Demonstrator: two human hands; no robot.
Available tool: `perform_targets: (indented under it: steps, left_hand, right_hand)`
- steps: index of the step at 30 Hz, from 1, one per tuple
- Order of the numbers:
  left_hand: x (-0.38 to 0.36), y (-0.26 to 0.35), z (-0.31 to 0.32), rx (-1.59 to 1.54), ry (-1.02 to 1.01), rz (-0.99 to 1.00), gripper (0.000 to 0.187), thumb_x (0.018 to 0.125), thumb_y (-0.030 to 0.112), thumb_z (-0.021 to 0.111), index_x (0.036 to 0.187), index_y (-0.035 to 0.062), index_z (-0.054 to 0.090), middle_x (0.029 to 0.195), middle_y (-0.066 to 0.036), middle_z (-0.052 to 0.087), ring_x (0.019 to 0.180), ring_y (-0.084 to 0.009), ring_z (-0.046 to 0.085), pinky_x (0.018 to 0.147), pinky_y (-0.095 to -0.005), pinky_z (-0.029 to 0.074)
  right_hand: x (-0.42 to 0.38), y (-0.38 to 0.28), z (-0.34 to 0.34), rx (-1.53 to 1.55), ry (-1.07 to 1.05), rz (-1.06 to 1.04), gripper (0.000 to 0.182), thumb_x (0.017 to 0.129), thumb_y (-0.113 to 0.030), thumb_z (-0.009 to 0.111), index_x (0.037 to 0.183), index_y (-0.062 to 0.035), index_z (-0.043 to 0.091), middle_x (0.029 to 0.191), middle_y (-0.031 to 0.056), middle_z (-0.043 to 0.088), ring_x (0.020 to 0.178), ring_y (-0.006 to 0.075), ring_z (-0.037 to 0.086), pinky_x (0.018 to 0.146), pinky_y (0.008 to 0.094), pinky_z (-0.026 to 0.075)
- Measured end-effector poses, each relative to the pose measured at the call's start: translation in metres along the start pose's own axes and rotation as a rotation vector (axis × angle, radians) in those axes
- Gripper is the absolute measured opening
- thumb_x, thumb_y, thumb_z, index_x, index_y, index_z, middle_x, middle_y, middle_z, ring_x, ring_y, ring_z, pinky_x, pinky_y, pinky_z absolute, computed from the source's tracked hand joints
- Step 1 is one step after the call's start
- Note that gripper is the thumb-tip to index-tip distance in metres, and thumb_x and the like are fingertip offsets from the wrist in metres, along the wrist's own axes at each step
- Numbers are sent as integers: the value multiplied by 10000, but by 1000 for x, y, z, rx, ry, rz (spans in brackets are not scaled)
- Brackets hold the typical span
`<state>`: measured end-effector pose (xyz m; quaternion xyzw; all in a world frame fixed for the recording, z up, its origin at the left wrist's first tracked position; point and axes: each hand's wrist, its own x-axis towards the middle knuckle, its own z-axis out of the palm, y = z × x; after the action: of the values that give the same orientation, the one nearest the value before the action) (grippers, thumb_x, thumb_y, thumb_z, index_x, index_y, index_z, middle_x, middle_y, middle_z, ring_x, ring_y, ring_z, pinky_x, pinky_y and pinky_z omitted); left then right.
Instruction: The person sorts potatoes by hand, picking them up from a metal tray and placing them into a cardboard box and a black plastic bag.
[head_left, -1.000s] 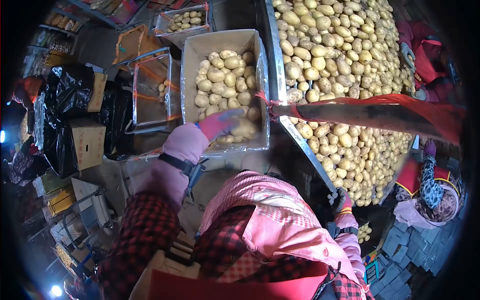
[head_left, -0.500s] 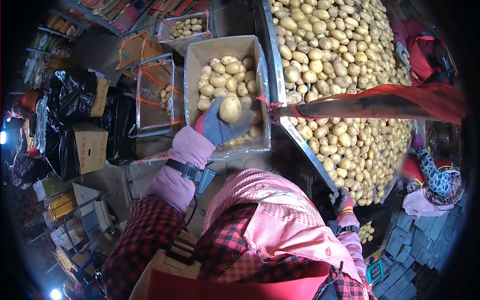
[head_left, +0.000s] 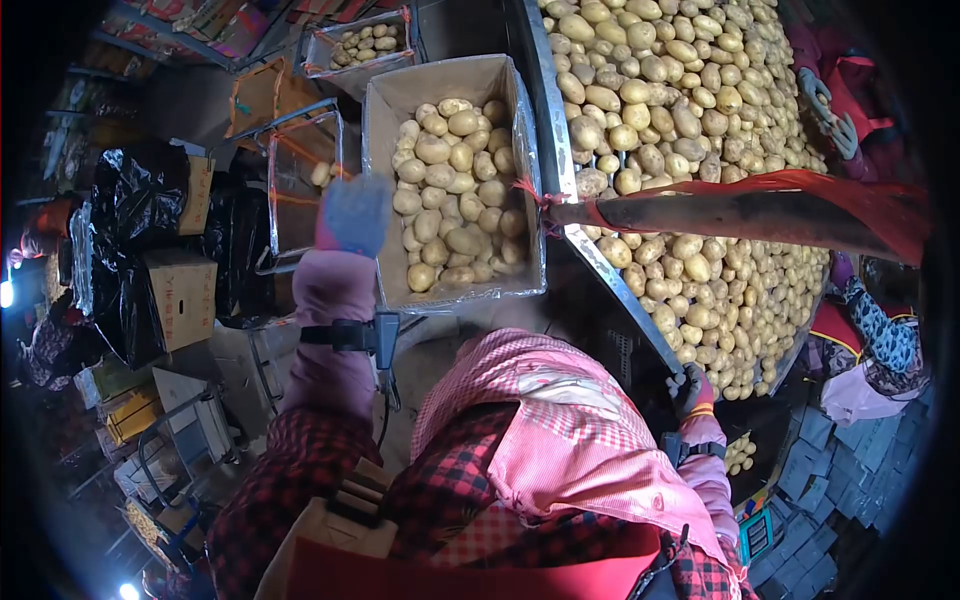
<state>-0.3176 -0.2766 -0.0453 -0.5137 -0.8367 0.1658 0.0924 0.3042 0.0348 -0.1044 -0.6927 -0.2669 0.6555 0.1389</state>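
My left hand (head_left: 355, 216), in a blue glove, hovers blurred by the left wall of an open cardboard box (head_left: 376, 110). Its fingers are smeared by motion, and whether it holds anything cannot be made out. Inside the plastic-lined box lie many potatoes (head_left: 440, 176). Just left of the hand is a wire-framed crate (head_left: 288, 235), with a few potatoes (head_left: 322, 174) showing near the glove. My right hand (head_left: 690, 388), in a grey glove, has its fingers curled over the metal rim (head_left: 640, 330) of a large table heaped with potatoes (head_left: 690, 150).
A red-wrapped bar (head_left: 740, 212) crosses over the heap. Another crate of potatoes (head_left: 365, 45) stands at the back. Black plastic bags (head_left: 145, 190) and a cardboard carton (head_left: 180, 298) are at left. Other people work at the right, including a gloved hand (head_left: 830, 115).
My left hand has moved left from above the box to its left wall; the large potato in it is no longer visible there. My right hand stays at the rim.
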Motion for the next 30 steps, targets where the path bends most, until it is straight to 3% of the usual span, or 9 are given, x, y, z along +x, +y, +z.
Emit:
perform_targets:
  steps: [5,9,13,16,17,18,21,25,30]
  left_hand:
    - [50,56,26,-261,-445,284,461,953,264,534,1388,127,468,1430,-78,504,1317,-234,485,1133,-505,266]
    - [106,57,90,-822,-336,-312,491,962,426,481,1382,172,500,1396,-40,543,1277,-217,514,1131,-447,307]
    - [146,23,84,-452,272,93,328,882,274,609,1167,112,595,1136,-103,637,1050,-268,614,880,-398,489]
    - [149,39,14,-1123,-116,-280,200,909,246,588,997,80,656,1038,-92,670,941,-250,650,832,-387,514]
    - [154,47,37,-789,-280,-137,241,930,279,559,1036,88,660,1062,-83,667,950,-247,648,857,-391,504]
    - [132,62,117,-1496,-455,-195,349,926,353,556,1079,54,651,991,-114,692,928,-243,655,846,-388,510]
    - [79,107,0,-673,-800,224,526,819,453,656,1198,90,630,1215,-160,636,1136,-333,602,948,-448,468]
    - [78,110,-43,-627,-913,262,603,794,432,714,1301,133,584,1296,-120,613,1140,-306,618,938,-402,492]
    - [63,91,-56,-1501,-674,207,663,932,573,484,1430,137,449,1381,-124,538,1234,-292,545,1009,-414,445]
  right_hand:
    - [-18,-9,20,-29,73,-9,165,960,-259,555,1061,-130,565,744,26,554,599,177,559,539,274,499]
    - [-20,-6,22,-6,46,-55,146,955,-255,565,1035,-132,570,752,20,553,617,171,558,568,293,510]
    - [-19,-5,13,-46,17,-77,145,958,-252,563,1043,-136,576,771,18,557,653,168,561,606,307,522]
    - [-10,-1,9,-57,30,-66,179,955,-254,567,1082,-129,581,783,28,562,650,180,567,598,314,527]
    - [-8,-1,9,-50,41,-57,186,955,-255,566,1088,-126,581,784,31,563,647,183,568,593,316,528]
    - [-7,0,11,-40,55,-48,193,954,-255,566,1094,-122,581,785,34,564,644,185,569,588,317,528]
    - [-6,-2,9,7,51,-15,207,957,-257,551,1095,-104,576,764,36,557,634,187,566,577,317,528]
    - [-11,-5,13,-8,21,-15,200,961,-258,543,1083,-101,571,740,33,543,614,171,546,571,317,522]
    - [-19,-8,21,8,38,-25,164,966,-246,536,1044,-104,564,734,26,533,601,155,532,539,297,505]
